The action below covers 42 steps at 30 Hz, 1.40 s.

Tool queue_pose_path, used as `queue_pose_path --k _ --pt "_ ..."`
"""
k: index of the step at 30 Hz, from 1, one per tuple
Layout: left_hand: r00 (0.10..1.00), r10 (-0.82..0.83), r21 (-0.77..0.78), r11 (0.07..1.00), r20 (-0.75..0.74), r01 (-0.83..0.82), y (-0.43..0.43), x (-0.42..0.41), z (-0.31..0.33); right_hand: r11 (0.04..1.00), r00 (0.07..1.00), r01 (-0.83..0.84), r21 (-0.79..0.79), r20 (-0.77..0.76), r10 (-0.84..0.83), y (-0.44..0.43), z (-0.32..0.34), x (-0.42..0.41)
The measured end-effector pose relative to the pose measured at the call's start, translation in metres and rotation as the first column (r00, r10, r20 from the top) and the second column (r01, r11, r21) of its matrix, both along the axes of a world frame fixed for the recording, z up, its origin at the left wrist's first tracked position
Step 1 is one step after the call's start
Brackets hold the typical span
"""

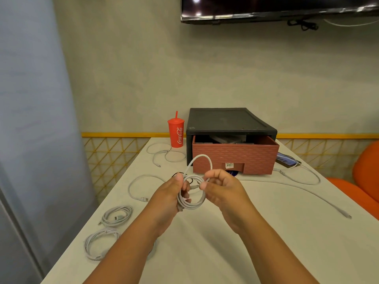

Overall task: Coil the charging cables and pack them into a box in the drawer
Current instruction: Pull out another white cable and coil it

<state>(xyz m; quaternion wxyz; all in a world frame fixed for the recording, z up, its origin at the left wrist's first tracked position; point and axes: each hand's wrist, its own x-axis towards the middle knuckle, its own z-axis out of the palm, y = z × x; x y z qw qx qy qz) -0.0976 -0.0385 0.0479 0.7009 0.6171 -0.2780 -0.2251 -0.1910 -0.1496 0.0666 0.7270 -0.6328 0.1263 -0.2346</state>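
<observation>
A white charging cable (pixel 192 201) is wound into a small coil above the table's middle. My left hand (pixel 170 193) grips the coil's left side. My right hand (pixel 223 187) pinches the cable's free end, which arcs up in a loop (pixel 202 157) over the coil. Behind my hands stands a black drawer unit (pixel 229 121) with its brick-red drawer (pixel 233 158) pulled partly out; a dark box (pixel 227 138) shows inside. Two coiled white cables (pixel 117 216) (pixel 98 243) lie at the table's left edge. Loose white cables lie at the left (pixel 141 187), far left (pixel 164 153) and right (pixel 307 193).
A red Coca-Cola cup (pixel 176 133) with a straw stands left of the drawer unit. A phone (pixel 286 159) lies right of the unit, plugged into a cable. Orange seats (pixel 363 181) are at the table's right side. The white table (pixel 225 242) ends near a yellow railing (pixel 114 134).
</observation>
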Motion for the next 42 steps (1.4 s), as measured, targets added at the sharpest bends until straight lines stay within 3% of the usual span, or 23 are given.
queue_pose_path --k 2,5,8,12,19,23,29,34,36,39,42 --pt "0.99 0.048 0.066 0.996 0.132 -0.057 0.0 0.0 -0.006 0.994 0.999 -0.034 0.103 0.013 0.032 0.001 -0.001 0.002" --pt "0.993 -0.022 0.082 0.997 0.112 0.013 -0.003 -0.003 -0.011 0.982 0.997 -0.077 0.17 0.004 0.077 0.005 -0.004 0.004" --pt "0.999 -0.027 0.026 0.999 0.026 0.027 -0.006 -0.008 -0.015 0.998 0.994 -0.056 0.01 -0.098 0.057 0.01 -0.01 0.006" --pt "0.971 0.057 -0.187 0.977 -0.231 -0.102 -0.006 -0.007 -0.018 0.987 0.98 -0.015 -0.161 -0.198 -0.017 0.013 -0.019 0.008" --pt "0.948 0.014 -0.263 0.96 -0.317 -0.101 0.001 -0.01 -0.024 0.902 0.953 -0.047 -0.429 -0.289 -0.088 0.011 -0.019 -0.002" --pt "0.972 0.184 -0.128 0.971 -0.149 -0.204 0.003 -0.009 -0.029 0.899 0.938 -0.089 -0.429 -0.339 -0.068 0.01 -0.017 -0.012" --pt "0.929 0.363 -0.068 0.928 -0.076 -0.368 0.005 -0.004 -0.032 0.839 0.934 -0.242 -0.488 -0.352 0.064 0.004 -0.008 -0.033" --pt "0.817 0.459 -0.041 0.878 0.349 -0.476 0.011 0.001 -0.034 0.81 0.924 -0.347 -0.473 -0.322 0.207 -0.006 -0.003 -0.046" --pt "0.792 0.464 -0.038 0.87 0.396 -0.491 0.012 0.0 -0.034 0.783 0.908 -0.379 -0.494 -0.362 0.211 -0.009 -0.005 -0.049" --pt "0.884 0.454 -0.075 0.891 0.107 -0.448 0.012 -0.005 -0.028 0.652 0.89 -0.373 -0.66 -0.453 0.051 -0.013 -0.011 -0.049" --pt "0.931 0.23 -0.222 0.928 -0.285 -0.298 0.015 -0.01 -0.022 0.425 0.904 -0.229 -0.876 -0.353 -0.239 -0.013 -0.017 -0.041"
